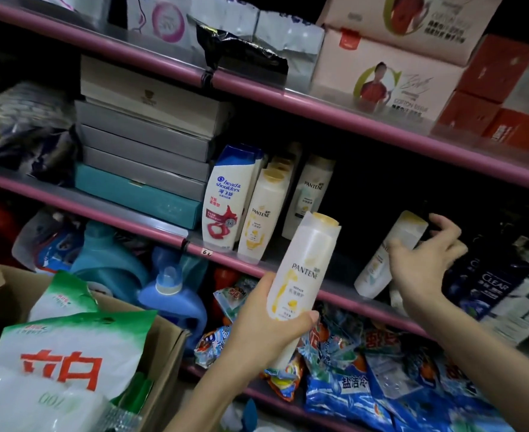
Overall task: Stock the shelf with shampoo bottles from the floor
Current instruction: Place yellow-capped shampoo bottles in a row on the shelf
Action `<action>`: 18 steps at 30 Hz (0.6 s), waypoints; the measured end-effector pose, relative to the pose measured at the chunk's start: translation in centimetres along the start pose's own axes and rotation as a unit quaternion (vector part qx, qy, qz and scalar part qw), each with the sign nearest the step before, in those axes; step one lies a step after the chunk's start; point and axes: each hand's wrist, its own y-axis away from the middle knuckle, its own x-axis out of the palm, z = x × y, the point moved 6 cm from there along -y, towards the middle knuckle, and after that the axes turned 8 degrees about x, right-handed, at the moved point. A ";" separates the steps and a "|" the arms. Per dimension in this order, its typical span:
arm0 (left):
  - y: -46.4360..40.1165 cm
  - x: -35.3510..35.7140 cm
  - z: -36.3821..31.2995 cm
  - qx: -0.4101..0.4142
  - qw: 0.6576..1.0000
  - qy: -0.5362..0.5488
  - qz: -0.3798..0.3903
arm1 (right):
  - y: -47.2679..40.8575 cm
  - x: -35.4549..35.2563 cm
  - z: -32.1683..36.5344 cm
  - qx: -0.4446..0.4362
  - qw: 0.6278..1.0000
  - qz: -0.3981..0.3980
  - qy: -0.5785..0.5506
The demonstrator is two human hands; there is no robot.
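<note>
pantene bottle with a yellow cap sits upright in the left hand, fingers wrapped round its lower half, in front of the pink-edged shelf. the right hand – fingers spread, gripping nothing – rests against a second bottle leaning on the shelf beside dark clear packs.

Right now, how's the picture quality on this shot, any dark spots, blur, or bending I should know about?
Head view: dim overall, with the shelf gap behind the bottles nearly black; the right hand and the tilted bottle it touches are motion-blurred; the Pantene bottle in the left hand is sharp, label readable; wide-angle distortion bows the pink shelf rails and darkens the corners.
</note>
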 end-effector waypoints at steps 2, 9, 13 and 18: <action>0.1 0.6 -0.1 0.007 1.000 -0.002 0.013 | 2.6 1.3 1.6 0.065 0.980 0.141 -0.125; 0.1 1.7 -0.9 0.035 0.999 -0.014 0.017 | 8.9 4.8 4.4 0.252 0.833 0.401 -0.286; 0.1 1.7 -1.0 0.041 0.999 -0.009 0.014 | 9.3 5.0 4.6 0.254 0.839 0.380 -0.296; -0.1 2.0 -1.0 0.044 0.998 0.012 0.044 | 8.9 5.1 4.3 0.228 0.849 0.377 -0.291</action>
